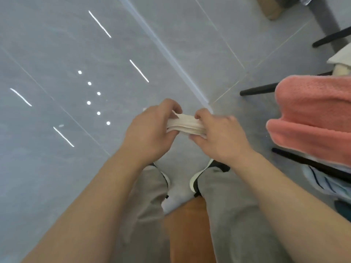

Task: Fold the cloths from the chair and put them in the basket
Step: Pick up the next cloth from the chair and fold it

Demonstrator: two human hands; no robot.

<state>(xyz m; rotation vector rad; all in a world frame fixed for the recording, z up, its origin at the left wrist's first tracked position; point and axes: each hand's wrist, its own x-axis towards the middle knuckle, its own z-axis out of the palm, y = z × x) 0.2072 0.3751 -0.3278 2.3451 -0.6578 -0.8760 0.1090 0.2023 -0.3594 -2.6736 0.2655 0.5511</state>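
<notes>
Subject is wearing loose grey trousers [224,215], fabric creasing near the knees. Feet are wearing dark shoes [218,166] with white soles. Forearms [284,196] are showing bare up to the wrists.

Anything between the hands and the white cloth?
Nothing: the left hand and right hand each grip an end of the folded white cloth. No basket in view, so its onward path cannot be judged.

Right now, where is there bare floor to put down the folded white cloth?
Bare: the grey floor left of the left hand, and the patch beyond the white cloth up to the black chair leg. Crowded: the right side, with the pink towel and striped cloth.
</notes>
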